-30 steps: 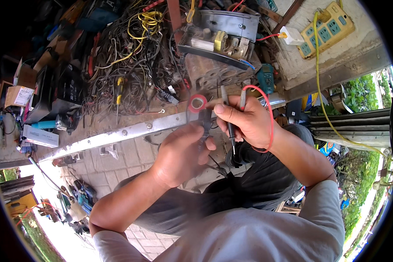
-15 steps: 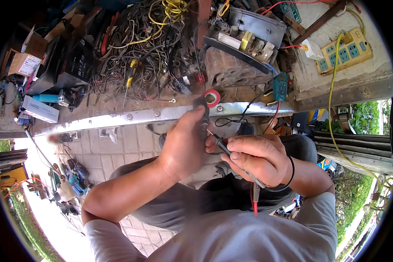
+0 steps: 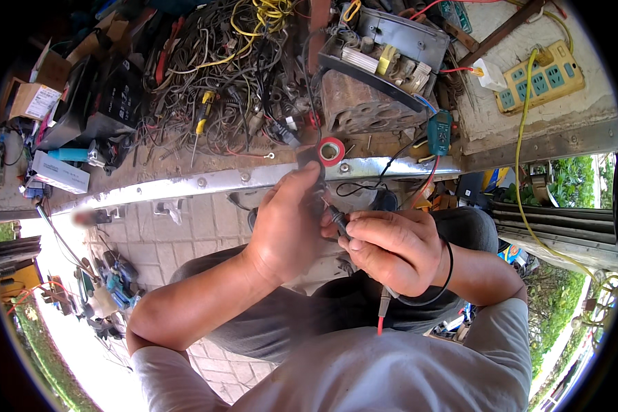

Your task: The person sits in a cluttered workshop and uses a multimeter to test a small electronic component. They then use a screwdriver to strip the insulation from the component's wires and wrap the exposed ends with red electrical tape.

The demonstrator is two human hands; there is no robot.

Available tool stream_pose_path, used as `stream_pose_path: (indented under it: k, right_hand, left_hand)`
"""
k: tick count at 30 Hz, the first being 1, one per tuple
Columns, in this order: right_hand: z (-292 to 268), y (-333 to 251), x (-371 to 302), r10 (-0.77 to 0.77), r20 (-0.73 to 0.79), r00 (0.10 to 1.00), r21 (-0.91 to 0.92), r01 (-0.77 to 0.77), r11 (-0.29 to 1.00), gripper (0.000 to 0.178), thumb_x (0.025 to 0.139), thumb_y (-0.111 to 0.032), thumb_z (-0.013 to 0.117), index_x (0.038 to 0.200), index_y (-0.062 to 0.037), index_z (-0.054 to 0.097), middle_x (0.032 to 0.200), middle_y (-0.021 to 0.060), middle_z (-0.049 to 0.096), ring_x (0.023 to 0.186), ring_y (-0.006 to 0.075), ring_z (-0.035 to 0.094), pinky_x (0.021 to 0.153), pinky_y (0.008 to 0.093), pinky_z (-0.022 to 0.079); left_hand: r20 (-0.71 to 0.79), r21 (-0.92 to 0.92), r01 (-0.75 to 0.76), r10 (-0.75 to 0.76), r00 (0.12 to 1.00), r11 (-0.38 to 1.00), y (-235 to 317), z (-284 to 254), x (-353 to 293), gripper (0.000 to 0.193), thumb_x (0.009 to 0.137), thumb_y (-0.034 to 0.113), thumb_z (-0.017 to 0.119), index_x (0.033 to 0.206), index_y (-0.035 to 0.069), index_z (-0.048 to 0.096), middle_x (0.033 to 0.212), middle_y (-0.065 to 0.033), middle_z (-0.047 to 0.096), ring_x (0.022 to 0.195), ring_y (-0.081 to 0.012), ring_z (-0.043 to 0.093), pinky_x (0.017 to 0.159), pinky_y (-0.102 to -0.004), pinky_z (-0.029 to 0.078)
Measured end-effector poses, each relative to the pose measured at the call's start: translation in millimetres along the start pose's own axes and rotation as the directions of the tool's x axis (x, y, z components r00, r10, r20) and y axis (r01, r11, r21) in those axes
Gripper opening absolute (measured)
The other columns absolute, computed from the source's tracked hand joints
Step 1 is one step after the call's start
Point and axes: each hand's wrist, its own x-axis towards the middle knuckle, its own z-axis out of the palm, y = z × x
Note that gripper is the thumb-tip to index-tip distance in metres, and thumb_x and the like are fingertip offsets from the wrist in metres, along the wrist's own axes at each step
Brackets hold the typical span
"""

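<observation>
Hands near the middle of the frame, close together. Left hand point(image 3: 285, 220): closed around a dark object point(image 3: 310, 158), thumb along its side; the object's exact kind is unclear. Right hand point(image 3: 398, 250): fingers pinched on a black probe point(image 3: 340, 221), tip angled up-left toward the dark object. Contact at the tip: cannot tell. A grey handle point(image 3: 384, 302) with a red lead point(image 3: 380, 325) juts below the right hand; a black cable point(image 3: 450, 266) loops by the wrist.

Just above the left hand, a roll of red tape point(image 3: 341, 155) lies at the front edge of the tabletop point(image 3: 237, 166). Right of the tape, a teal meter point(image 3: 439, 132). Upper centre: an opened metal case point(image 3: 406, 41) with exposed parts, above a rusty metal block point(image 3: 367, 103). Upper left of centre: tangled wires point(image 3: 237, 65) and a yellow-and-black screwdriver point(image 3: 204, 113). Upper right: a yellow power strip point(image 3: 541, 81). Far left: a white box point(image 3: 60, 172).
</observation>
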Motion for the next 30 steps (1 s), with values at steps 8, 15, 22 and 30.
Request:
stream_pose_path:
  k: [8,15,22,30]
  right_hand:
    - [1,0,1,0.004,-0.004,1.000,-0.008,-0.004,1.000,0.016,0.065,0.003,0.068,0.074,0.0061,0.056,0.092,0.0180,0.057,0.068,0.0229,0.065,0.049,0.0270,0.055]
    - [1,-1,2,0.005,-0.003,1.000,-0.052,-0.005,0.999,0.014,0.065,0.004,0.067,0.073,0.0049,0.055,0.093,0.0182,0.057,0.068,0.0230,0.064,0.047,0.0268,0.053]
    - [8,-4,-3,-0.007,-0.011,1.000,-0.119,0.006,0.993,0.011,0.067,0.003,0.065,0.073,0.0017,0.056,0.092,0.0173,0.056,0.069,0.0235,0.064,0.046,0.0261,0.052]
    - [14,-4,-4,0.006,-0.029,1.000,-0.120,-0.009,0.993,0.010,0.068,0.003,0.065,0.072,0.0019,0.057,0.091,0.0181,0.058,0.068,0.0235,0.065,0.046,0.0264,0.052]
  left_hand:
    - [0.029,0.000,-0.025,0.025,0.999,1.000,0,1,0,0.026,0.091,0.032,0.050,0.097,0.007,0.055,0.080,-0.0034,0.055,0.064,-0.0130,0.046,0.057,-0.0281,0.036]
    - [0.041,-0.020,-0.073,0.074,0.996,0.997,-1,3,0,0.027,0.093,0.032,0.049,0.099,0.006,0.054,0.083,-0.0056,0.057,0.065,-0.0143,0.048,0.057,-0.0289,0.038]
    - [0.125,-0.067,-0.128,0.135,0.983,0.990,-6,2,-1,0.030,0.096,0.031,0.043,0.106,0.004,0.052,0.088,-0.0078,0.059,0.071,-0.0168,0.052,0.061,-0.0298,0.042]
    - [0.066,-0.057,-0.113,0.117,0.991,0.992,-1,16,-10,0.030,0.091,0.042,0.054,0.097,0.013,0.050,0.081,-0.0011,0.053,0.074,-0.0146,0.049,0.070,-0.0300,0.040]
